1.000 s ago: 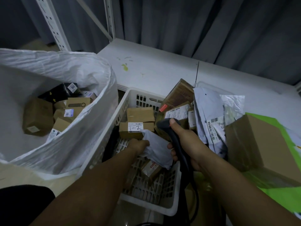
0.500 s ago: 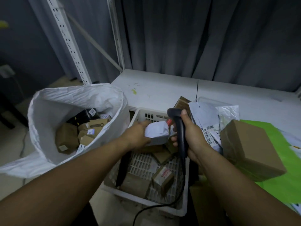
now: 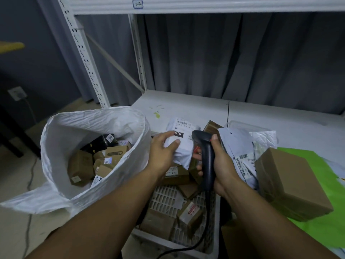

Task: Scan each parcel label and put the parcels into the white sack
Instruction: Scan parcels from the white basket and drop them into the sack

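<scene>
The left hand (image 3: 164, 150) grips a soft white mailer parcel (image 3: 183, 146) by its near edge, thumb on top and fingers curled round the side. It holds the parcel above the white plastic basket (image 3: 165, 198) with the printed label (image 3: 183, 125) turned up and away from the person. That tilt seems chosen so the barcode faces the reader. The right hand (image 3: 223, 165) is wrapped round the grip of a dark handheld barcode scanner (image 3: 206, 156), and its head sits just beside the parcel's right edge, level with the label. The scanner's cable (image 3: 188, 246) trails down across the basket's front rim.

The step in hand looks like the scan itself; whether the code has been read cannot be told.

The white sack (image 3: 74, 128) stands open just to the left of the left hand, its mouth rolled wide, probably so parcels can be dropped in one-handed. Several small cardboard boxes (image 3: 82, 165) already lie inside. The held parcel is close to the sack's right rim, so the next move would be a short carry leftward.

More boxed parcels remain in the basket beneath both hands. Grey mailers (image 3: 237, 144) and a larger brown carton (image 3: 287, 180) lie on the right, beside the right hand, on the bench (image 3: 186, 105).
</scene>
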